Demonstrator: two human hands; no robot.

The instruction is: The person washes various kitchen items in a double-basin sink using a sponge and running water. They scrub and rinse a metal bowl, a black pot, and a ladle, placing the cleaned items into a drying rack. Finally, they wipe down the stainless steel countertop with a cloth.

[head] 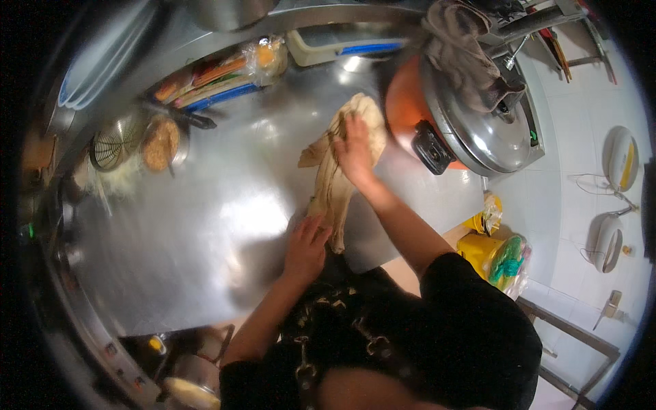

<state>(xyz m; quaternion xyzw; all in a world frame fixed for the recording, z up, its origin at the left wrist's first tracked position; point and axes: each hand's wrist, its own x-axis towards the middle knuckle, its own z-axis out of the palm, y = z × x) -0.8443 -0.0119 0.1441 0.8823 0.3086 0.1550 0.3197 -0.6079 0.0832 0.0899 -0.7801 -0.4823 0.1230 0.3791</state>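
A damp-looking beige cloth [335, 179] lies bunched and creased on the stainless steel counter [205, 246], stretching away from the person. Flat on its far half rests my right hand [354, 154], palm down with the fingers spread. The fingertips of my left hand [306, 251] touch the near left edge of the cloth, fingers loosely extended. Part of the cloth's near end is hidden by those fingers. One fold sticks out to the left, beside my right hand.
An orange pot [402, 113] with a steel lid [476, 128] and a grey-brown towel [456, 51] on top stands at right. Toward the left are a wire strainer [115, 146] and a bowl of brown crumbly food [161, 143]. Trays of ingredients [225, 77] line the back.
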